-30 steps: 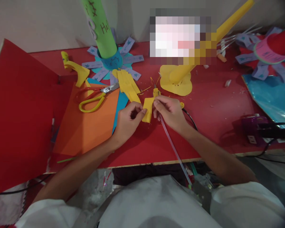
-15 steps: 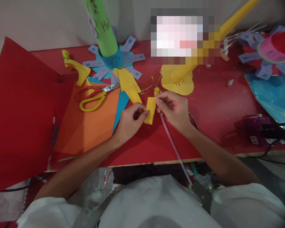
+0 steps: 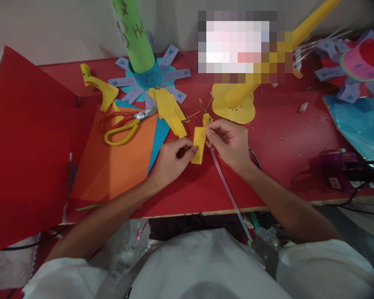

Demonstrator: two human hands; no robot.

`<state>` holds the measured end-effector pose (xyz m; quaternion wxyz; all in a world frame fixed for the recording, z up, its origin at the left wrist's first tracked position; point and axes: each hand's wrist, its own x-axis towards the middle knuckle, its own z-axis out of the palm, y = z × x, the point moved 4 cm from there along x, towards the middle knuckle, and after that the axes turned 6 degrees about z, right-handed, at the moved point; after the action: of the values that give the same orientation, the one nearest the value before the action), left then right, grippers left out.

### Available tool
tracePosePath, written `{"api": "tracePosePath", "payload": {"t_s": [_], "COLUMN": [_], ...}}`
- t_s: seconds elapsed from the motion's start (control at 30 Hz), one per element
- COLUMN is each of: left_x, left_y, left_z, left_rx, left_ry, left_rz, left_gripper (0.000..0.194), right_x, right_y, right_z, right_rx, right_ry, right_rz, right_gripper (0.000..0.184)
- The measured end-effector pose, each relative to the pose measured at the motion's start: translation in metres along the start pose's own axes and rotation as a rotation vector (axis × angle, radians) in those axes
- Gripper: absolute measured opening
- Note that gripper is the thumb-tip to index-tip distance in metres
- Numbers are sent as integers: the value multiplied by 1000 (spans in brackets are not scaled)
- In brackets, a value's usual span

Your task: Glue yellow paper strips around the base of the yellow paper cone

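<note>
A small strip of yellow paper (image 3: 199, 144) is held between both hands above the red table (image 3: 277, 141). My left hand (image 3: 171, 160) pinches its lower left edge with curled fingers. My right hand (image 3: 230, 141) pinches its upper right corner. A clear glue stick (image 3: 229, 193) runs from under my right hand toward my lap. Behind the strip the yellow tip of a glue gun (image 3: 206, 119) shows.
Yellow-and-red scissors (image 3: 124, 124) lie on orange paper (image 3: 115, 160) with blue paper (image 3: 159, 137) beside it. A red sheet (image 3: 25, 145) stands at left. A green tube (image 3: 134, 35), a yellow cone (image 3: 237, 101), yellow cut pieces (image 3: 170, 110), a purple device (image 3: 333, 168) and blue foil (image 3: 358, 120) are around.
The yellow strip and both hands have shifted slightly; my left thumb has slid a little further onto the strip.
</note>
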<state>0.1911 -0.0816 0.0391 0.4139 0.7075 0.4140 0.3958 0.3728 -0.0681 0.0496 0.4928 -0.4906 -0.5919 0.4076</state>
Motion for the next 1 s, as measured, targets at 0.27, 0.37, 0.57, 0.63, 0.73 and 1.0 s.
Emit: {"api": "tracePosePath", "payload": {"t_s": [0.27,0.37,0.57,0.63,0.73,1.0], "left_x": [1,0,0,1,2,3], "left_y": [3,3,2,0,-1,10], "left_z": [1,1,-10,-13,-16,-15], "left_rx": [19,37,7,21,67,235], "left_ry": [-18,-24,105,123,117,87], "left_rz": [20,30,68,80,100,213], "left_gripper": [31,30,25,26,26,20], "right_x": [-1,-1,1,0,-1,-4], "right_y": [-1,-1,-1,-2,-5,-3], "right_z": [-1,-1,0,2,5,8], "right_rx": [-38,-47,-96,-144,-222,-298], "right_ry": [2,-3,-55,-90,-128,-149], "right_rz": [-1,-4,0,-26,-78,-116], "right_gripper": [29,28,18,16,15,15]}}
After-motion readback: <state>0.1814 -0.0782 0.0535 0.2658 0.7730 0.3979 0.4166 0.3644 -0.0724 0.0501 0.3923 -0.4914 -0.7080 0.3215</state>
